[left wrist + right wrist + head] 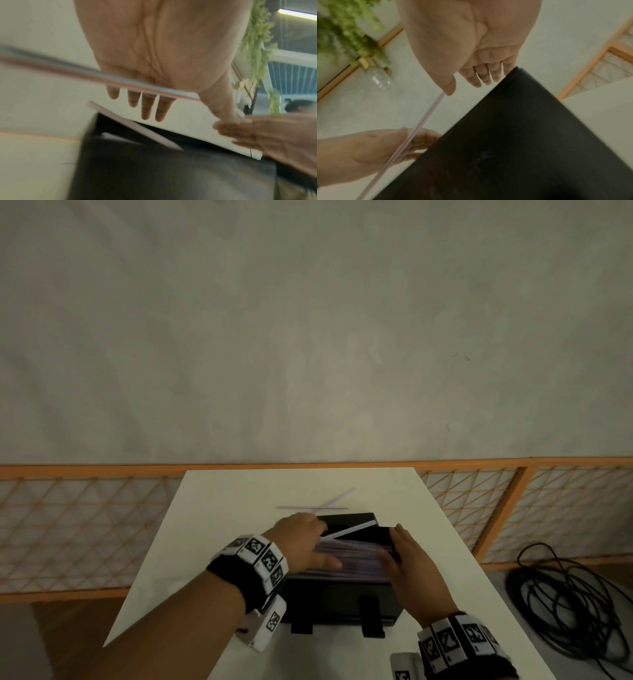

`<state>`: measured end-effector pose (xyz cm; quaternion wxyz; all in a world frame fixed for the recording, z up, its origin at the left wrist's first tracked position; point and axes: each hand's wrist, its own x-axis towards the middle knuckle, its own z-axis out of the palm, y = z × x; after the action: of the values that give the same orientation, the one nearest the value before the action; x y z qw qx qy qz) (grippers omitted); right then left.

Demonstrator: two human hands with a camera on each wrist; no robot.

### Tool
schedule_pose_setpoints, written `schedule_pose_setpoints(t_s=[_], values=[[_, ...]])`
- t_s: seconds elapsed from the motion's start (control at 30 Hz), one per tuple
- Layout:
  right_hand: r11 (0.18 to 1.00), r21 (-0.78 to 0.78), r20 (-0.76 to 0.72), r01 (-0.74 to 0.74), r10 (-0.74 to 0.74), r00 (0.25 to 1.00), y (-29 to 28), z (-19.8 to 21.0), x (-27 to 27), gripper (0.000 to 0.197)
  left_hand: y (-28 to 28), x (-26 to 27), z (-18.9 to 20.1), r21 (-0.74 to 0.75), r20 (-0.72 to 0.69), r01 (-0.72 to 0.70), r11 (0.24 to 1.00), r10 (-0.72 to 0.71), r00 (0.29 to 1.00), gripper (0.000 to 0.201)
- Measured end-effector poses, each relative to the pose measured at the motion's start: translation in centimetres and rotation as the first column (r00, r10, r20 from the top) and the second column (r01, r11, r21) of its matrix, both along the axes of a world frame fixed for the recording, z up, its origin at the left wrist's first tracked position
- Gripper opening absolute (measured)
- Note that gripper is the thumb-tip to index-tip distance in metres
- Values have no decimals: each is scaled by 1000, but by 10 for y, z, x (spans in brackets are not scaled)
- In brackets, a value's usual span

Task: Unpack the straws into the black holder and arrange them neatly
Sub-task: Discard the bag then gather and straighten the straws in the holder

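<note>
While both hands flank the stack of straws (pixel 349 556) lying in the black holder (pixel 339 601), I read this as the squaring-up step. My left hand (pixel 301 542) lies flat at the left end of the stack, fingers straight and spread, gripping nothing. My right hand (pixel 411 559) stands against the right end, fingers extended along the holder's edge, likewise holding nothing.

To do it well, I'd press the two palms gently toward each other so the straw ends line up, without lifting or buckling the thin tubes. One stray straw (pixel 349 530) lies slanted across the holder's far part and should be laid parallel with the rest. Two loose straws (pixel 325 505) lie crossed on the table just beyond the holder; I judge they still need to go in.

The white table (pixel 205 525) stands before an orange lattice fence (pixel 68 525) and a grey wall (pixel 308 320). Black cables (pixel 565 604) are coiled on the floor at the right.
</note>
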<state>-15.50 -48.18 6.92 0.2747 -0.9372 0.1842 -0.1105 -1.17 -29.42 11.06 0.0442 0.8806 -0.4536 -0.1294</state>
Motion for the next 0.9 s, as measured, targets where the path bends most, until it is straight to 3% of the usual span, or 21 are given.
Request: schedule_pose_setpoints(t_s=[0.1, 0.23, 0.37, 0.43, 0.5, 0.63, 0.73, 0.8, 0.9], values=[[994, -83, -170, -74, 59, 984, 11, -3, -4, 82, 18, -7, -24, 151, 42, -9, 989, 3, 999, 88], [992, -123, -171, -29, 7, 985, 19, 0, -1, 71, 12, -16, -32, 160, 53, -24, 987, 16, 998, 92], [919, -268, -255, -290, 222, 941, 29, 3, -1, 78, -5, -24, -30, 162, 30, -1, 987, -4, 1000, 98], [884, -257, -297, -390, 312, 902, 28, 0, 0, 93, -8, -21, -33, 98, 13, 18, 995, -20, 1000, 115], [871, -271, -318, -410, 321, 892, 24, -4, 0, 96, -6, -16, -37, 9, 15, 49, 999, -50, 999, 123], [855, -337, -377, -394, 261, 889, 25, 2, 0, 96, 0, -17, -31, -246, -22, 84, 966, -92, 996, 112], [844, -382, -454, -377, 185, 872, 23, 8, 0, 115, 8, -22, -12, -462, -134, -87, 883, 28, 991, 100], [860, -382, -454, -340, 146, 879, 17, 8, -1, 109, 19, -17, -8, -501, -147, -181, 847, 122, 982, 97], [884, -380, -355, -274, 134, 925, 8, 13, -3, 69, 35, -9, -18, -319, 58, -46, 947, 68, 996, 98]])
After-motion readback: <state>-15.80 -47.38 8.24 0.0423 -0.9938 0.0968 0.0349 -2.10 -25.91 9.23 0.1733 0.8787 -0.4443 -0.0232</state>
